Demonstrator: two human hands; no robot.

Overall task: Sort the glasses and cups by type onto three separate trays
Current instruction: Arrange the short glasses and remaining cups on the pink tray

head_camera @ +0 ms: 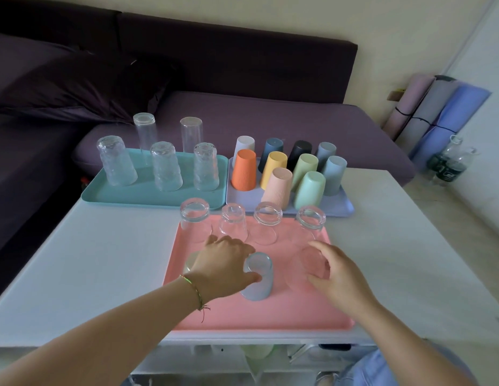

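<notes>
Head view. My read of the left hand (226,263): it is wrapped round an upturned pale blue cup (256,280), thumb on the near side, fingers over the far side, spread narrow. The cup is mouth down on the pink tray (270,316).

Right hand (340,277): curled round a clear glass (309,263), also on the pink tray, just right of the left fingertips. Thumb near side, fingers far side. I cannot tell whether either vessel is lifted off the tray.

Just beyond both sets of fingers, a row of four clear glasses (267,221) stands mouth down along the tray's far edge. Under the left palm is a pale cup (190,263), mostly hidden.

Well beyond the left fingers: teal tray (159,197) with three textured glasses (166,167) and two tall plain glasses (191,133) at its far side. Well beyond the right fingers: lavender tray (341,211) with coloured plastic cups (244,169), all inverted. The trays sit on a white table (103,260).
</notes>
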